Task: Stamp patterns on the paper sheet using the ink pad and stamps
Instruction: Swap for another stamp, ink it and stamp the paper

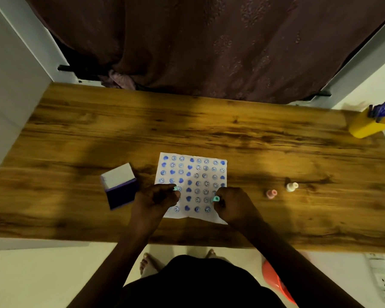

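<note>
A white paper sheet (192, 174) lies on the wooden table (209, 130), covered with rows of blue smiley and heart prints. My left hand (155, 198) rests over the sheet's lower left part, pinching a small teal stamp (176, 188). Over the lower right part, my right hand (233, 204) grips another teal stamp (216, 198). The open ink pad (120, 186), with a white lid and a dark blue pad, sits just left of the sheet.
A pink stamp (271, 194) and a cream stamp (292, 186) stand right of the sheet. At the far right corner is a yellow pen holder (368, 126) with blue pens. A dark curtain (209, 45) hangs behind the table. A red stool (276, 281) is below.
</note>
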Available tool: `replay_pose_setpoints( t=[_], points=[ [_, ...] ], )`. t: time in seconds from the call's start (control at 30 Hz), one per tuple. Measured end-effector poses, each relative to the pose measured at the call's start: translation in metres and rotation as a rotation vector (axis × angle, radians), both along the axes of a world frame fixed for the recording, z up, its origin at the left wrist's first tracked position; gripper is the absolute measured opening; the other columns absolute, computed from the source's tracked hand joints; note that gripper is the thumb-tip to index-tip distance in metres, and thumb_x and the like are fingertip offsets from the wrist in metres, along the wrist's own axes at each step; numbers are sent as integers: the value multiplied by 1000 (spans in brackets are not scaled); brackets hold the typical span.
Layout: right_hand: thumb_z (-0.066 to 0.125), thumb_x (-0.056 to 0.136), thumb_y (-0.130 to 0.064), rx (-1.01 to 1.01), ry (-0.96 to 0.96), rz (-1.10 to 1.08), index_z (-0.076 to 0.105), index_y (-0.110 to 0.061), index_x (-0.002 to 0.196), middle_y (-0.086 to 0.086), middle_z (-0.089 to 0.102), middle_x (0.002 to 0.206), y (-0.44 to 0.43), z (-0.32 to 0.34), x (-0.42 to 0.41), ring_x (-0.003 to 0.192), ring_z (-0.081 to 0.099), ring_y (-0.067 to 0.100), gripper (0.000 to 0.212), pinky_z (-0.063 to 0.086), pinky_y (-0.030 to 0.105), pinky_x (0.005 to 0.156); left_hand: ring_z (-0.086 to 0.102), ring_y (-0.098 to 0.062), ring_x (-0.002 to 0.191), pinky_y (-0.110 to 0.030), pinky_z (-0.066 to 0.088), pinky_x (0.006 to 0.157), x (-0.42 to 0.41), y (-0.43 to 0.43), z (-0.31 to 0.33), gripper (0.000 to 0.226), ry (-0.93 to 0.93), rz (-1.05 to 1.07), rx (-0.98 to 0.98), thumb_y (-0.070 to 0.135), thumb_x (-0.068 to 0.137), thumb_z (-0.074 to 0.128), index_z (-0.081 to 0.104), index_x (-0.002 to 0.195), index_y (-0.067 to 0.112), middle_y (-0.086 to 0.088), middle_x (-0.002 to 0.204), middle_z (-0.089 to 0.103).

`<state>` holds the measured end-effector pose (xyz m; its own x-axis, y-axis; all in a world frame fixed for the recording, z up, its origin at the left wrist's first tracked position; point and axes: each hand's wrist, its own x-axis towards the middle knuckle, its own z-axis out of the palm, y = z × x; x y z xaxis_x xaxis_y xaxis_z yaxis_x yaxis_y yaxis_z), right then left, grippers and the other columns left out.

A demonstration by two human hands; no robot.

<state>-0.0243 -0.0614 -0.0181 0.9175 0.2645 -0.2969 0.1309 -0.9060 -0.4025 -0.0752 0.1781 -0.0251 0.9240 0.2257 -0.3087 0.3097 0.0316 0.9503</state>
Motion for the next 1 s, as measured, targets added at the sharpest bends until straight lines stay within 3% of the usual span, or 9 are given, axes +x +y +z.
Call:
replay_pose_setpoints(
  t=[0.13,0.27,0.37,0.47,0.7,0.87,1.0],
  points=[
    [66,93,-35,-32,-2,4,71,-13,108,7,74,112,1,-5,-1,104,70,25,27,59,37,86,81,-11,88,-17,61,66,2,-1,-4,23,9,-2,-4,11,84,85,81,103,22,11,98,84],
    [65,93,-35,-44,-15,-13,71,-13,104,6,75,105,2,-9,-1,95,71,23,25,51,25,72,78,-3,92,-14,60,64,5,-3,-7,25,20,-30,9,12,84,84,79,106,23,18,97,82],
    [64,91,-34,-60,-31,-10,72,-13,101,7,75,101,3,-13,0,93,71,25,25,45,24,69,79,-5,92,-15,60,64,9,-5,-9,24,41,-24,-15,13,83,86,79,103,23,14,94,83],
    [66,89,-36,-77,-33,-29,72,-14,102,7,75,103,5,-16,1,95,71,25,26,50,27,72,80,-7,90,-16,61,65,10,-8,-8,24,30,-37,-16,11,83,86,79,101,25,19,96,82],
    [66,90,-40,-97,-24,-43,72,-19,114,6,73,114,5,-17,4,103,69,23,33,57,30,82,82,-13,86,-21,64,71,9,-11,5,25,-13,-49,4,14,81,87,81,103,23,11,93,84],
    [72,89,-34,-18,-34,-57,75,-15,109,4,76,112,-1,-11,4,100,72,21,28,59,29,80,82,-15,85,-24,65,75,8,-9,14,29,-54,-84,57,14,81,87,81,110,17,6,93,85],
    [80,85,-36,272,40,-277,78,-19,98,-6,79,99,-22,3,3,85,74,8,21,49,12,59,81,-9,91,-21,64,74,6,-14,19,31,-59,-133,91,15,80,88,80,109,19,12,94,84]
  ],
)
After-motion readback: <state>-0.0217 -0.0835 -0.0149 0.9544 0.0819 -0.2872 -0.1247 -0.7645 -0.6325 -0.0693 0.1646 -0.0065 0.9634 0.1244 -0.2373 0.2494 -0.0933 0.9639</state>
